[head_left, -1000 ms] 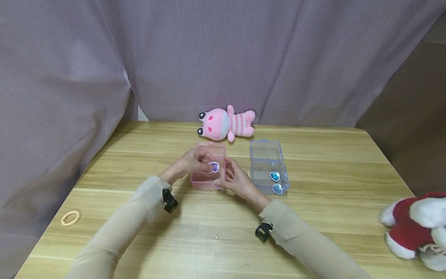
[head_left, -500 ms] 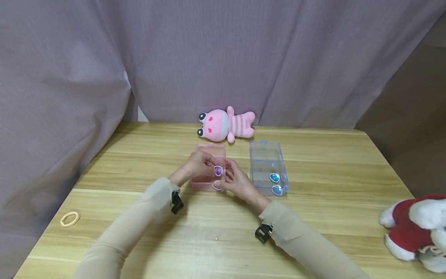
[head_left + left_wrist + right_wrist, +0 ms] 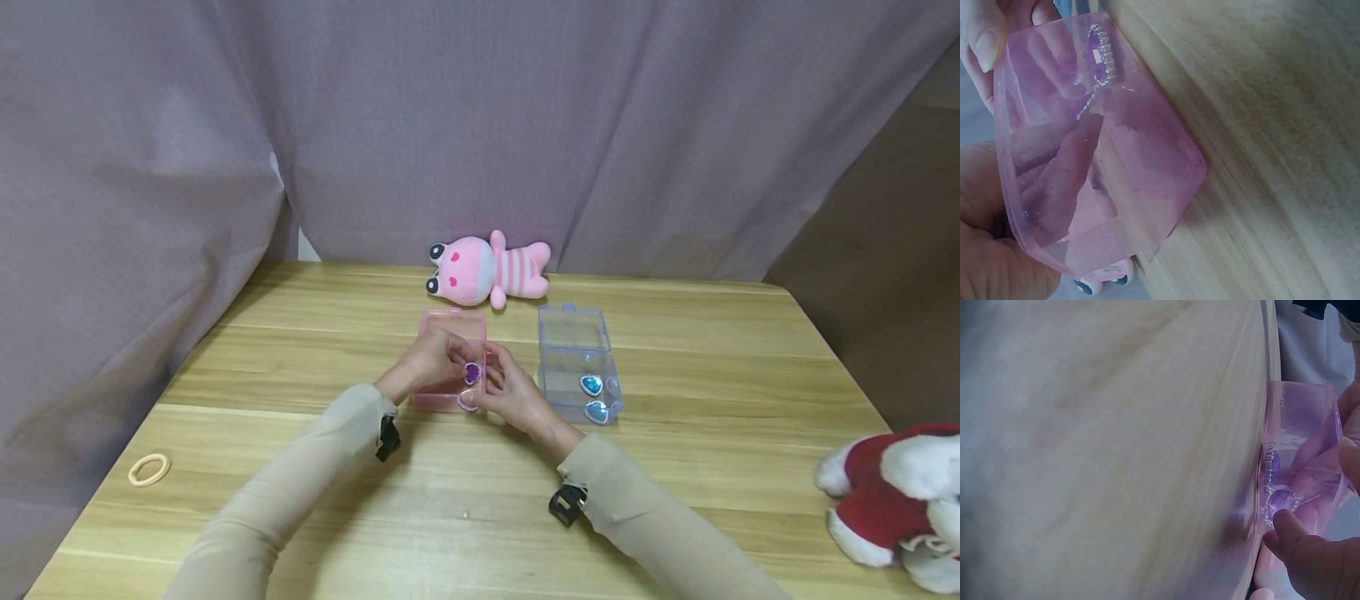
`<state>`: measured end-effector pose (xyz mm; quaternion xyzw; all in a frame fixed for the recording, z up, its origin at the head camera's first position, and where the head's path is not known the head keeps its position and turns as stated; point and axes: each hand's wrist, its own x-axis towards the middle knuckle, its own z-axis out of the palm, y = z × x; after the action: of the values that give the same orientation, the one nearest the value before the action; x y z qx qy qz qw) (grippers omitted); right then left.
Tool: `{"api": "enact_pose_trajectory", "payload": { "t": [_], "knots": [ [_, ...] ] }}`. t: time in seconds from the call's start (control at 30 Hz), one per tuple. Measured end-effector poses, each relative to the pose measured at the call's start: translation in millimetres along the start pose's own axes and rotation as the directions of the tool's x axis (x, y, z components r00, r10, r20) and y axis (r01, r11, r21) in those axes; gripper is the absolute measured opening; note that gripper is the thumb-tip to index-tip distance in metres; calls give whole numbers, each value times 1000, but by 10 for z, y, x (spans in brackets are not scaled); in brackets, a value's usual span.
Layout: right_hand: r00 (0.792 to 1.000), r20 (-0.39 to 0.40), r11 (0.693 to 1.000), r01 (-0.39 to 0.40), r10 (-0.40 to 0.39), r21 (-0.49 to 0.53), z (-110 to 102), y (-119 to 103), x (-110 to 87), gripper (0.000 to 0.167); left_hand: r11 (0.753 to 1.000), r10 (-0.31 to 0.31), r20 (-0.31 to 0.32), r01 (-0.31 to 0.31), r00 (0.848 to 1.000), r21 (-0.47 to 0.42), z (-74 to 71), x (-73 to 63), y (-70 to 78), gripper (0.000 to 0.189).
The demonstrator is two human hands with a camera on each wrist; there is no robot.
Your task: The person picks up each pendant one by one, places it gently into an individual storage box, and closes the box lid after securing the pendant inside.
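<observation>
A pink see-through plastic box (image 3: 433,403) stands on the table with its lid raised at the back. My left hand (image 3: 429,363) reaches into it, fingertips pinching a purple heart-shaped gem (image 3: 472,373) with a pearly beaded edge. Another bead-edged gem (image 3: 467,401) shows at the box's front right corner, partly behind the right thumb. With my right hand (image 3: 517,393) I grip the box's right end, thumb on the front wall. Through the pink wall (image 3: 1166,165) in the left wrist view, left fingers reach toward the gems. Both gems (image 3: 1282,500) appear low in the box in the right wrist view.
Right of the pink box, an open bluish clear box (image 3: 557,385) holds blue gems (image 3: 592,385). A pink striped plush (image 3: 487,271) lies behind. A beige ring (image 3: 149,470) is at far left, a red-and-white plush (image 3: 892,500) at far right, a tiny bead (image 3: 466,514) in front.
My left hand has moved right and down into the pink box, carrying the purple gem close above the other one. The right hand has kept its hold on the box.
</observation>
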<state>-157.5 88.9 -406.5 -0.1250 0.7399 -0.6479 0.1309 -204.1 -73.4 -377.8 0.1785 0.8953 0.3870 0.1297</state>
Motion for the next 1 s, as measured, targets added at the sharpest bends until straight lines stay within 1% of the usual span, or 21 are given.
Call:
{"api": "enact_pose_trajectory", "payload": {
  "t": [0.2,0.33,0.5,0.57,0.67,0.73,0.8,0.83,0.9,0.93,0.97,1.0],
  "knots": [
    [1000,-15,1000,-19,19,-1,4,-3,-2,87,996,0,-4,0,1000,89,-3,-16,22,21],
    [1000,-8,1000,-9,9,-10,8,0,-3,86,996,-4,-1,4,1000,84,-4,-34,10,20],
    [1000,2,1000,4,-4,-7,-1,2,-5,85,997,31,-10,-30,999,69,-22,-41,-19,19],
    [1000,2,1000,7,-7,-8,-3,0,-8,85,998,36,-9,-35,999,59,-36,-49,-24,19],
    [1000,4,1000,9,-9,-8,-1,1,-8,85,1000,-12,-2,12,1000,29,-76,-69,-31,22],
    [1000,-4,1000,-1,1,-14,8,3,-9,86,998,-54,-19,53,998,-25,-135,-83,-45,24],
    [1000,-10,1000,-15,14,-22,15,6,-5,87,987,-107,-57,99,993,-123,-227,-91,-75,25],
    [1000,-16,999,-19,19,-29,19,5,-4,87,976,-127,-84,110,988,-189,-279,-93,-99,25],
    [999,-28,999,-26,25,-39,24,5,-2,88,940,-170,-159,112,972,-323,-380,-79,-168,25],
    [999,-34,998,-30,29,-46,24,3,-2,88,921,-195,-194,111,961,-373,-425,-70,-210,26],
    [999,-38,998,-28,26,-48,25,2,-4,88,904,-225,-222,118,949,-411,-458,-59,-258,27],
    [999,-44,998,-31,29,-51,29,2,-8,89,893,-251,-242,127,937,-433,-481,-52,-308,29]
  ]
}}
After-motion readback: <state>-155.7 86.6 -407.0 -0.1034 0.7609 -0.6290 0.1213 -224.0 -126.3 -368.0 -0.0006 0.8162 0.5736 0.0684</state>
